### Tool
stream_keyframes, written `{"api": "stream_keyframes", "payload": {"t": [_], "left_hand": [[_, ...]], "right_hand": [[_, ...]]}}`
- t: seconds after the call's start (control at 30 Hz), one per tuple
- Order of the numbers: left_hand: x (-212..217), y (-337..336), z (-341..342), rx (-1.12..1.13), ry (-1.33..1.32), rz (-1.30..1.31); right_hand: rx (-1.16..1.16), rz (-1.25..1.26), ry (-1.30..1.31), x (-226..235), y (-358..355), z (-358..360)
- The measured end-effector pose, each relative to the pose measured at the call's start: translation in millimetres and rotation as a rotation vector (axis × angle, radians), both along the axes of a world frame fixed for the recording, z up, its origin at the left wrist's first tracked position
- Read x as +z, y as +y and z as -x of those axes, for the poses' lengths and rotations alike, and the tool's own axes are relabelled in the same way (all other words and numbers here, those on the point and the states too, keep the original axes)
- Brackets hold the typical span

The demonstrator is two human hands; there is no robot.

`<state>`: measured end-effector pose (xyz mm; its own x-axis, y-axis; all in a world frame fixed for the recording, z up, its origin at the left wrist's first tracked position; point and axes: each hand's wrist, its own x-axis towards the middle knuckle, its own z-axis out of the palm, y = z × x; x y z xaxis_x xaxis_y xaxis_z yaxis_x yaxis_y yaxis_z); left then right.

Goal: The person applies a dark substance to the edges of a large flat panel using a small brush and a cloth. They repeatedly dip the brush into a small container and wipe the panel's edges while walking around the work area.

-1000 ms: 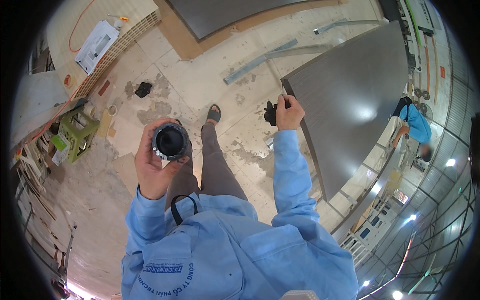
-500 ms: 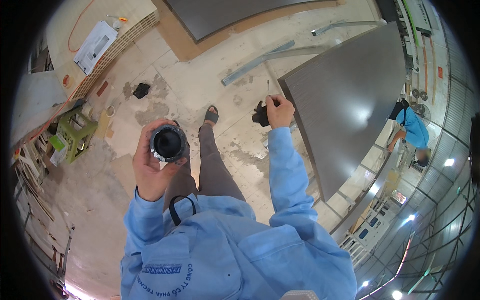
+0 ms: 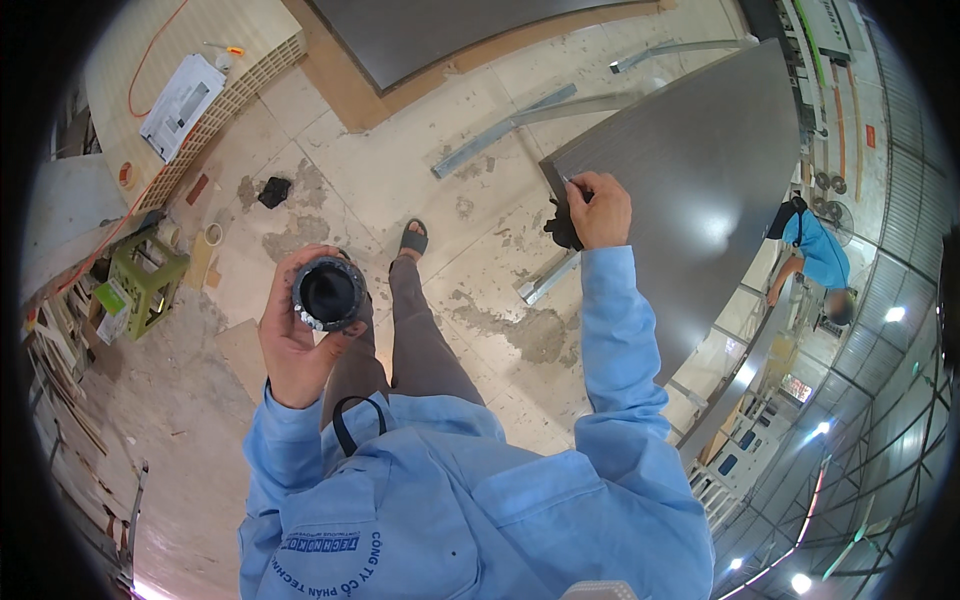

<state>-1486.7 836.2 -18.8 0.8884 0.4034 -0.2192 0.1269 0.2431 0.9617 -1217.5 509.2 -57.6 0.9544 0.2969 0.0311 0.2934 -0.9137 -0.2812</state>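
Observation:
My left hand (image 3: 291, 340) is wrapped round a small round pot (image 3: 330, 294), its rim crusted and its inside dark, with what looks like black paint. My right hand (image 3: 602, 212) is closed at the left edge of the large dark grey panel (image 3: 690, 190), near its corner. A crumpled black rag (image 3: 562, 228) hangs from that hand on its left side. Something thin and small shows at the fingertips, too small to name. Whether the fingers touch the panel I cannot tell.
Another dark panel (image 3: 420, 35) lies on brown board ahead. Metal bars (image 3: 500, 132) and a black crumpled item (image 3: 273, 192) lie on the stained floor. A pale slatted table (image 3: 115, 65) and a green stool (image 3: 147, 278) are at left. A person in blue (image 3: 824, 252) works at far right.
My right hand has moved right, with the black rag, to the panel's edge. The thin stick that pointed up from its fingers now barely shows. My left hand still holds the pot.

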Motion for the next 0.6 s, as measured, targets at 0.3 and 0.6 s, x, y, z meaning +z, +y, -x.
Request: {"api": "stream_keyframes", "payload": {"t": [0.3,0.6], "left_hand": [[1.2,-0.3,-0.4,0.020,0.015,0.011],[-2.1,3.5,-3.5,0.006,-0.009,-0.042]], "right_hand": [[0.073,0.054,0.039,9.5,0.7,-8.4],[0.103,0.042,0.000,10.2,-6.1,-20.1]]}}
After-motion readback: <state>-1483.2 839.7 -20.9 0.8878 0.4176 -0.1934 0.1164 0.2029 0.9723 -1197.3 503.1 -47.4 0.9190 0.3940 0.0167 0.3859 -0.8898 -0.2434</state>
